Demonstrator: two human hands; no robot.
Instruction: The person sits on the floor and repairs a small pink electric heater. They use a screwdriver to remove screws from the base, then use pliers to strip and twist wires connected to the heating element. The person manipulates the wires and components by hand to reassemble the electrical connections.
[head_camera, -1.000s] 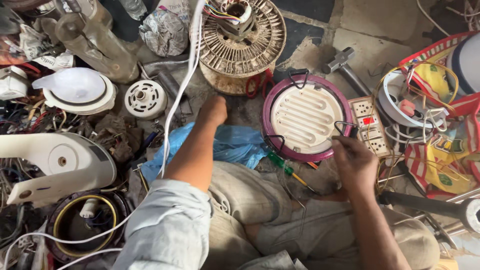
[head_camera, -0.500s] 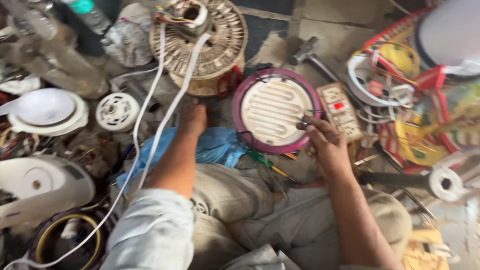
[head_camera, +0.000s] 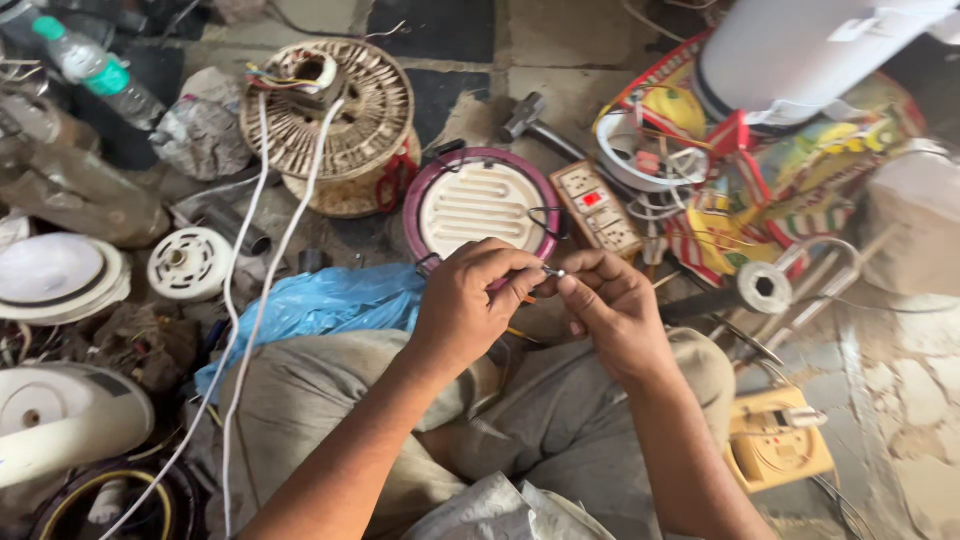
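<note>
both hands are up over the lap now, meeting just in front of the round heater plate (head_camera: 485, 212) with the purple rim. left hand (head_camera: 470, 305) pinches a small metal-tipped wire end (head_camera: 553, 271) between thumb and fingertips, and right hand (head_camera: 612, 305) closes in on the same tip from the other side, fingers curled, thumb pressed near it. held high and close like that, i'd say, so the tiny end stays steady and easy to see. the tip lies roughly level, long axis running left to right, bright end pointing toward the right hand. a thin dark lead (head_camera: 540, 222) loops on the plate behind. blue plastic bag (head_camera: 320, 305) sits beside the left knee, switch board (head_camera: 600, 208) just right of the plate.
</note>
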